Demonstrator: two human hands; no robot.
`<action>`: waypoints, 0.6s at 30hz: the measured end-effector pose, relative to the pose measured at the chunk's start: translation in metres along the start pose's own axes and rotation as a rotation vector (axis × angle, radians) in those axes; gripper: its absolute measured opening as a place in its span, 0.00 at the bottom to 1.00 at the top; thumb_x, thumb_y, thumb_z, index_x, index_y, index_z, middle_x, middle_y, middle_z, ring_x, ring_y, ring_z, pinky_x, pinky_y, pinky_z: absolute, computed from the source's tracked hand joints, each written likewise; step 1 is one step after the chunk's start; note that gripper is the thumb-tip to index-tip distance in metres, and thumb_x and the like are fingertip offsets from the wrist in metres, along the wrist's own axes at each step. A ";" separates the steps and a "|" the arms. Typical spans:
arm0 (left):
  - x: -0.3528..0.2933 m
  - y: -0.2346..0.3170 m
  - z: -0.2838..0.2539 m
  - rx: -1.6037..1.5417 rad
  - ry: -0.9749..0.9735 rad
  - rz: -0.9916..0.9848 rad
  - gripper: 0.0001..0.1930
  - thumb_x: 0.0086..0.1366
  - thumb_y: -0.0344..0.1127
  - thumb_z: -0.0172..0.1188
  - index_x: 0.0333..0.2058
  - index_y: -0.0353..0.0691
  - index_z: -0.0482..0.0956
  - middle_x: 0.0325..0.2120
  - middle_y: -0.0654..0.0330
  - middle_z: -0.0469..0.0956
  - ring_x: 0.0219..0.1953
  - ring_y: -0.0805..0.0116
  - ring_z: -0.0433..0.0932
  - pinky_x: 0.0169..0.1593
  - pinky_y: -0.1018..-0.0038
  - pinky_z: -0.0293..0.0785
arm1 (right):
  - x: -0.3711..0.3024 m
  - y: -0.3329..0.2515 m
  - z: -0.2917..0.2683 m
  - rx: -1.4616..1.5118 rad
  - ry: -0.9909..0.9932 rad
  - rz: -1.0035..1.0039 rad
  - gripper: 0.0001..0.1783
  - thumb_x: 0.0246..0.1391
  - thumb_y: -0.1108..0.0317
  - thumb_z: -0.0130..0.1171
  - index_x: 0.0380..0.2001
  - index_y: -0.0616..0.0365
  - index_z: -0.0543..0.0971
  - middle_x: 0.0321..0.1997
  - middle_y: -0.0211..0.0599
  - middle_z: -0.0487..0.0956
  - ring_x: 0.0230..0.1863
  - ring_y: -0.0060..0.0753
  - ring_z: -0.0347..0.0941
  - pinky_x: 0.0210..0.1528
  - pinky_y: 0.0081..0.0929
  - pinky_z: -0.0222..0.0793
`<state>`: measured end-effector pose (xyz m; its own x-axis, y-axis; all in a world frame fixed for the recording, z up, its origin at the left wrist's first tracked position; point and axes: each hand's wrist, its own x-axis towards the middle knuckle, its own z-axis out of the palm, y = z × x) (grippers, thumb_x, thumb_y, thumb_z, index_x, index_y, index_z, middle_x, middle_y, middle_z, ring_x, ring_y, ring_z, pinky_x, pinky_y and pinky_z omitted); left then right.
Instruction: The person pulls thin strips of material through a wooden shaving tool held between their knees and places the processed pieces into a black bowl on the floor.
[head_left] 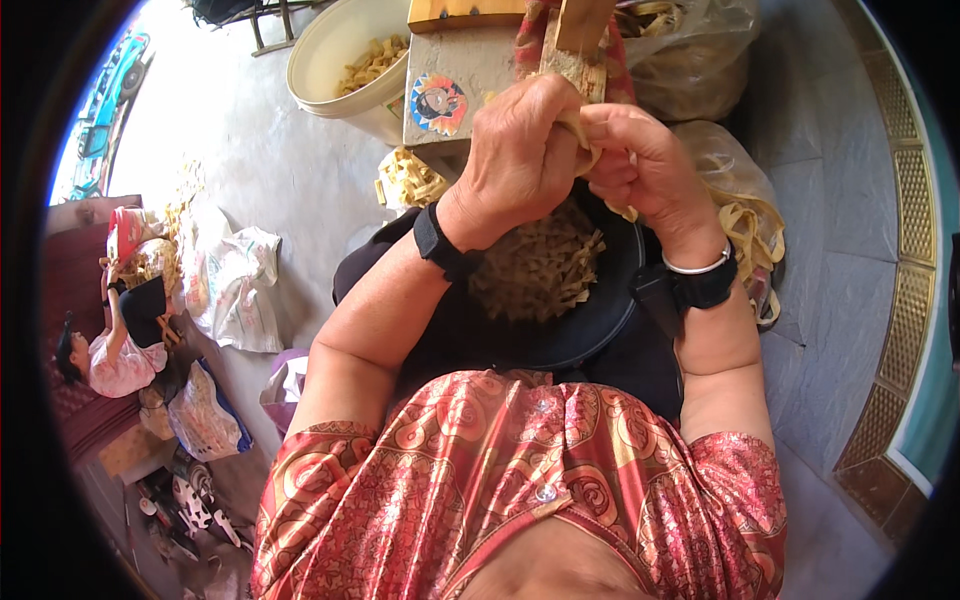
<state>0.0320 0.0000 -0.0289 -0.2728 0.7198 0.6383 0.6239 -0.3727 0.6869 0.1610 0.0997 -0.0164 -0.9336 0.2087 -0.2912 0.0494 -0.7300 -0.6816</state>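
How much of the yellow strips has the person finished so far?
Done: a heap of short tan cut pieces fills the round black pan on the lap, and more sit in the cream plastic tub. In hand: the left hand and right hand grip a pale yellow strip together. Left: uncut yellow strips in the clear plastic bag.

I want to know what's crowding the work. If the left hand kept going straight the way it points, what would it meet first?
Most likely the upright wooden piece just beyond the left hand, which points up and away; the pale strip it pinches already touches there. Depth is unclear.
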 end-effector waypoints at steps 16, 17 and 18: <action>0.009 0.000 -0.004 0.018 -0.014 -0.317 0.05 0.46 0.28 0.60 0.23 0.35 0.75 0.14 0.55 0.73 0.17 0.68 0.72 0.23 0.74 0.68 | -0.004 0.001 -0.010 -0.017 0.008 -0.265 0.08 0.53 0.75 0.49 0.35 0.61 0.75 0.15 0.19 0.64 0.11 0.07 0.49 0.11 0.08 0.45; 0.009 -0.002 -0.007 -0.001 -0.125 -0.305 0.06 0.48 0.30 0.61 0.25 0.34 0.75 0.15 0.59 0.72 0.18 0.73 0.70 0.23 0.78 0.66 | -0.005 0.001 -0.008 -0.072 0.089 -0.296 0.07 0.54 0.74 0.49 0.35 0.60 0.75 0.15 0.18 0.64 0.11 0.07 0.50 0.11 0.08 0.45; 0.009 -0.003 -0.011 -0.019 -0.236 -0.292 0.08 0.51 0.32 0.61 0.27 0.33 0.75 0.15 0.64 0.71 0.19 0.78 0.68 0.23 0.81 0.64 | -0.005 0.001 -0.008 -0.073 0.091 -0.299 0.07 0.54 0.74 0.49 0.35 0.60 0.75 0.15 0.18 0.64 0.11 0.07 0.50 0.11 0.08 0.45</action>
<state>0.0197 0.0011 -0.0219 -0.2594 0.9117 0.3187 0.5306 -0.1412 0.8358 0.1682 0.1035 -0.0210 -0.8753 0.4666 -0.1270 -0.1942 -0.5797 -0.7914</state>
